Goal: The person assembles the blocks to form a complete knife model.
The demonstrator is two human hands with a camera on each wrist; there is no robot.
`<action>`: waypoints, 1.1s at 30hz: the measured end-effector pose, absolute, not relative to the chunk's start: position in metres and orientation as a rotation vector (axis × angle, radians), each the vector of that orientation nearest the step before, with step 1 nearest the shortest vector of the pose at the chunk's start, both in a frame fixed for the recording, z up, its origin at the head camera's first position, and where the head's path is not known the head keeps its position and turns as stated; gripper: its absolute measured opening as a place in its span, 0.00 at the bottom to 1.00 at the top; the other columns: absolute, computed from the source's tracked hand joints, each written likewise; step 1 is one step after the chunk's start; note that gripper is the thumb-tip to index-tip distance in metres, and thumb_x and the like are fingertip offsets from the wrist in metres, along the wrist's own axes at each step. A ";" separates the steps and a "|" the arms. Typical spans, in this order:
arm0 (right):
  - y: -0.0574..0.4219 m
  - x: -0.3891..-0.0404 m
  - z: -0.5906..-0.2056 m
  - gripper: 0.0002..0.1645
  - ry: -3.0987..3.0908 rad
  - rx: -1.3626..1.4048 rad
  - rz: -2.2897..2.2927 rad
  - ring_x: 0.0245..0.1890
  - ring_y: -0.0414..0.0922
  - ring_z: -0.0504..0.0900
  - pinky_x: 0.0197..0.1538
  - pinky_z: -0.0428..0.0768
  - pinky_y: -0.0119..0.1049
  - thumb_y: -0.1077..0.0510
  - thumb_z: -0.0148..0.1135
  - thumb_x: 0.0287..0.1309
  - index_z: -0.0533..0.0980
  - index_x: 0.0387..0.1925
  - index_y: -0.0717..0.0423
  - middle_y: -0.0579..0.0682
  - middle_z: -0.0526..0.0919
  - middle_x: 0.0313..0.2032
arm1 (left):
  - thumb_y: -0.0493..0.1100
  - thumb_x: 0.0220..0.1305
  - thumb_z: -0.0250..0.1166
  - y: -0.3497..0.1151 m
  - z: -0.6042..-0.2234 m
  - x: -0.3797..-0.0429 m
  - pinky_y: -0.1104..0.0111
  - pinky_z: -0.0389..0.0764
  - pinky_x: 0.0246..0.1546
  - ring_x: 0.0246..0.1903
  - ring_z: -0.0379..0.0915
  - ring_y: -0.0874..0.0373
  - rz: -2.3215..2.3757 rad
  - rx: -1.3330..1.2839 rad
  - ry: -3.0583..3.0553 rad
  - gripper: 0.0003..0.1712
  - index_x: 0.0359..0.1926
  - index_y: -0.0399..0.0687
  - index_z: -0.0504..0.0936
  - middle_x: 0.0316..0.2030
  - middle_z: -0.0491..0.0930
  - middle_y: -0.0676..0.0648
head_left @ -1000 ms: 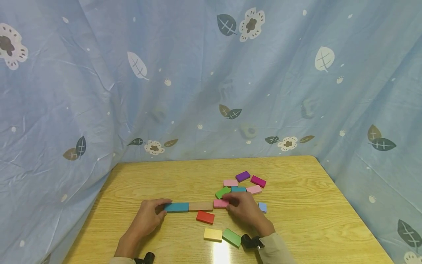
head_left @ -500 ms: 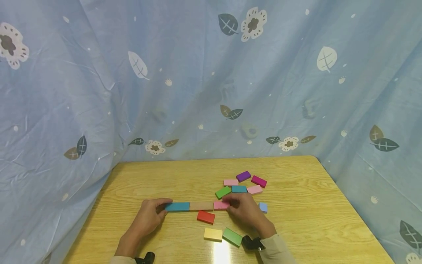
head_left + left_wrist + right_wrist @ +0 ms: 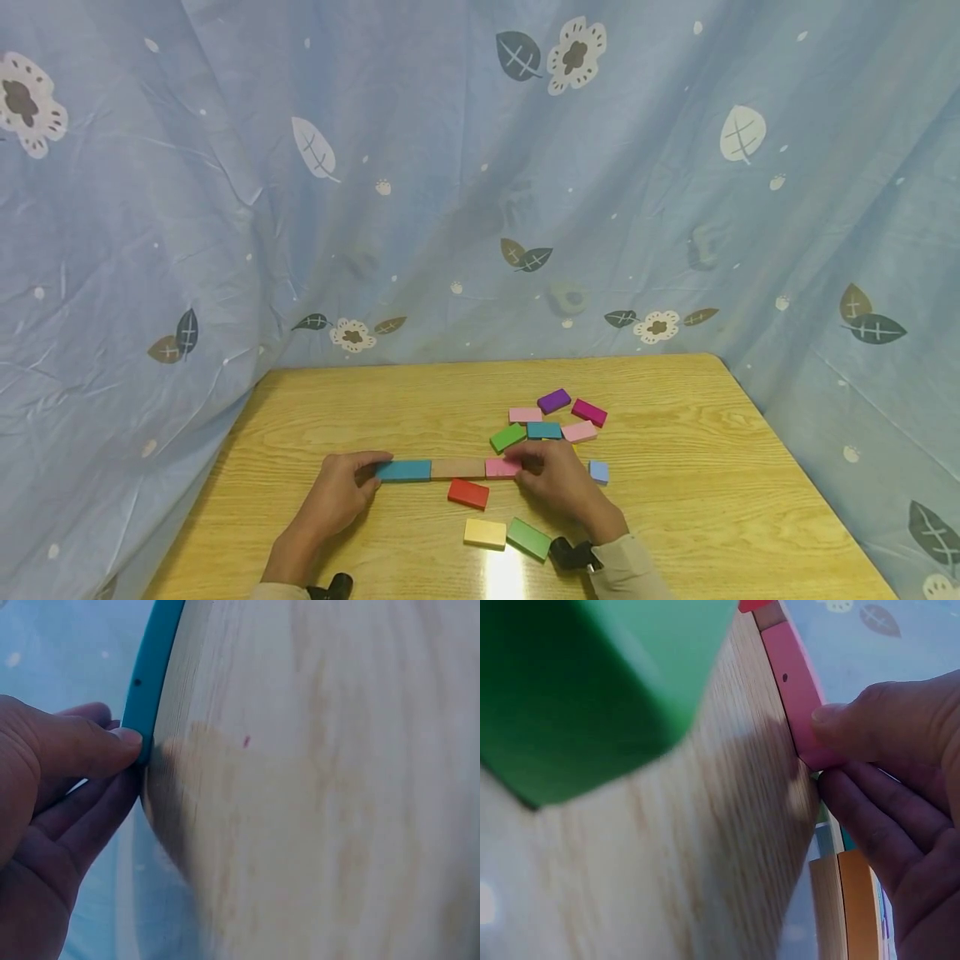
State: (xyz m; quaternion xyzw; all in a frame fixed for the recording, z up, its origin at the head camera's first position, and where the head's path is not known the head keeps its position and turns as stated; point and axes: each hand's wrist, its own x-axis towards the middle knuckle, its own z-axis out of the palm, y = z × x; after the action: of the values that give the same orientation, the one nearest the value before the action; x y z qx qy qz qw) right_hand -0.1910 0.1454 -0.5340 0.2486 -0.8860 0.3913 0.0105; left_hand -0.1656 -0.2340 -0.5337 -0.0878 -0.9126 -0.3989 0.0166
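Note:
A row of three flat wooden blocks lies end to end: a blue block [image 3: 403,472] at left, a plain wood block [image 3: 458,470] in the middle and a pink block [image 3: 501,469] at right. My left hand [image 3: 337,497] pinches the outer end of the blue block, its thumb [image 3: 129,739] on the near side. At the opposite end, my right hand [image 3: 561,479] grips the pink block between thumb [image 3: 832,720] and fingers, covering its right part. Just in front of the row lies a red block [image 3: 468,494].
Nearer me lie a yellow block [image 3: 484,533] and a green block [image 3: 529,539], close to my right wrist. Behind my right hand several blocks are scattered, among them a purple block [image 3: 553,401] and a light blue block [image 3: 598,472]. A curtain [image 3: 450,208] hangs behind the table.
The pink block has shifted slightly toward me, more in line with the plain wood block, with my right hand on it. My left hand stays on the blue block.

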 end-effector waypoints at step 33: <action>0.155 -0.188 -0.540 0.18 -2.699 0.699 1.297 0.52 0.45 0.92 0.58 0.91 0.38 0.64 0.78 0.63 0.90 0.54 0.54 0.45 0.94 0.49 | 0.22 0.62 0.74 -0.233 -0.532 -0.164 0.60 0.93 0.55 0.57 0.90 0.45 -1.235 -0.269 -2.854 0.26 0.59 0.46 0.91 0.57 0.91 0.41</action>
State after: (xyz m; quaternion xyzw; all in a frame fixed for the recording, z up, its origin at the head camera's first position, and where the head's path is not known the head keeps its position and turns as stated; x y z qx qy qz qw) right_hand -0.1885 0.1553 -0.5400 0.2272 -0.8773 0.4215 0.0333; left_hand -0.1642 -0.2330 -0.5316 -0.0862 -0.9143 -0.3957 0.0103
